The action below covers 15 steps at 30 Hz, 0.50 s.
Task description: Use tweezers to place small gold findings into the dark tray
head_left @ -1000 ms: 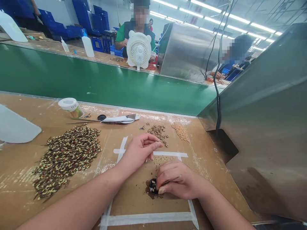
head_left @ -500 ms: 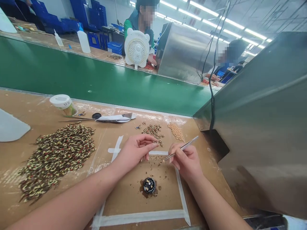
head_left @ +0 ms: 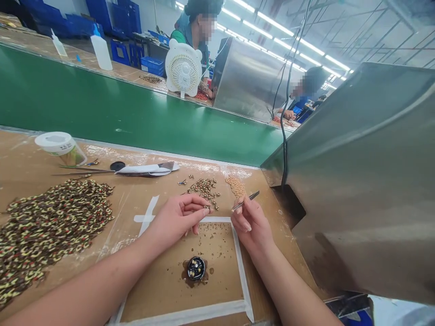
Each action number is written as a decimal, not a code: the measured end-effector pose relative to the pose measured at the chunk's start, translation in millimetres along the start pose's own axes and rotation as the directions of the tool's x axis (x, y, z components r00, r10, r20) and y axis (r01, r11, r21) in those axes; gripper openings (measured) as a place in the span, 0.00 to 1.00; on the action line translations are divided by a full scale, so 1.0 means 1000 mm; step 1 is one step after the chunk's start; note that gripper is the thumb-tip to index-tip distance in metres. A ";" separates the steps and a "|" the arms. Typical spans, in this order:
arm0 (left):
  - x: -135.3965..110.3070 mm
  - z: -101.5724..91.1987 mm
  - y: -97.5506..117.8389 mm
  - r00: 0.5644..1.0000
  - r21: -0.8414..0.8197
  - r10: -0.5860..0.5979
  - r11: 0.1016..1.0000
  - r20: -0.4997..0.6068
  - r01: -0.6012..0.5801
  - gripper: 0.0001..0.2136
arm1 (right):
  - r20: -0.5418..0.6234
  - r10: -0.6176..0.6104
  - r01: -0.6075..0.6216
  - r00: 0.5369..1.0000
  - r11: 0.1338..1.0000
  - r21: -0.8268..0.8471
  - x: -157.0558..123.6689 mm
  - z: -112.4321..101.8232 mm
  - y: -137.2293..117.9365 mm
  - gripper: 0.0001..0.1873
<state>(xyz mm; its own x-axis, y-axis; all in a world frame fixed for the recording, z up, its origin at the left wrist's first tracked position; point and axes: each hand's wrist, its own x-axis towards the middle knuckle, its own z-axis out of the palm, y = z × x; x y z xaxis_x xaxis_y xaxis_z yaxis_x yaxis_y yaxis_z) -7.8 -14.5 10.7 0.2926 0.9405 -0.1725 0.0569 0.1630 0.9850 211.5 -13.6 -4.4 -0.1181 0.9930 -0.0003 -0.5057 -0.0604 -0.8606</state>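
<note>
My left hand [head_left: 181,215] is closed in a pinch on a small dark-and-cream piece [head_left: 207,207], mostly hidden by the fingertips. In my right hand [head_left: 252,222] is a pair of metal tweezers [head_left: 253,196], its tip pointing left towards that piece, with a gap between. Just beyond my left fingers lies a small heap of similar pieces [head_left: 203,187]. Tan beads [head_left: 235,185] are spread beyond my right hand. Nearer me, a small black round dish [head_left: 196,269] holds dark wet stuff and a few pale bits, with a brown stain around it.
A large pile of dark-and-yellow pieces [head_left: 57,226] covers the left. Scissors wrapped in white [head_left: 146,169] and a white-lidded tub [head_left: 63,148] lie further back. A metal housing [head_left: 360,181] with a cable stands right. Beyond the green belt [head_left: 136,111], two people sit working.
My right hand has turned the tweezers, lifting their tip away from the dish side up to the level of my left fingertips. The view has swung right, shifting everything left.
</note>
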 end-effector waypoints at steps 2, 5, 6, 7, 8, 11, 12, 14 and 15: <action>0.000 0.001 0.000 1.000 -0.005 0.005 1.000 -0.006 -0.005 0.11 | 0.003 -0.045 0.045 0.999 0.996 -0.075 0.000 -0.001 0.001 0.17; 0.001 0.001 -0.002 0.999 -0.025 -0.003 1.000 -0.054 0.002 0.11 | 0.017 -0.162 0.158 0.987 0.926 -0.343 -0.003 0.001 0.001 0.18; 0.001 0.000 -0.002 0.997 -0.034 -0.003 0.999 -0.079 0.000 0.12 | 0.053 -0.211 0.210 0.976 0.856 -0.472 -0.004 0.002 0.000 0.18; 0.001 0.000 -0.003 0.995 -0.044 0.000 0.999 -0.101 -0.004 0.12 | 0.112 -0.253 0.269 0.961 0.761 -0.591 -0.006 0.003 -0.001 0.17; 0.002 -0.001 -0.004 0.993 -0.053 0.005 0.999 -0.119 -0.012 0.12 | 0.188 -0.280 0.330 0.942 0.653 -0.681 -0.008 0.005 -0.002 0.16; 0.002 -0.003 -0.007 0.990 -0.059 0.024 0.998 -0.140 -0.032 0.11 | 0.380 -0.275 0.468 0.883 0.446 -0.763 -0.010 0.007 -0.004 0.13; 0.002 -0.004 -0.008 0.990 -0.057 0.027 0.998 -0.141 -0.035 0.11 | 0.406 -0.266 0.485 0.874 0.428 -0.762 -0.010 0.007 -0.004 0.13; 0.002 -0.005 -0.009 0.990 -0.055 0.031 0.998 -0.138 -0.039 0.10 | 0.431 -0.254 0.500 0.866 0.407 -0.764 -0.009 0.006 -0.003 0.11; 0.002 -0.005 -0.009 0.990 -0.056 0.032 0.998 -0.134 -0.040 0.10 | 0.441 -0.253 0.508 0.861 0.396 -0.765 -0.009 0.006 -0.003 0.11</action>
<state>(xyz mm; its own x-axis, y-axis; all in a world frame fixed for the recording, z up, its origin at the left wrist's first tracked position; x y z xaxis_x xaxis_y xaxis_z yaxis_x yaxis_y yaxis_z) -12.7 -12.8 1.2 0.1636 0.9768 -0.1384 -0.0087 0.1417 0.9899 209.0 -23.2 0.9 -0.3507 0.8255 0.4423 0.3937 0.5585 -0.7302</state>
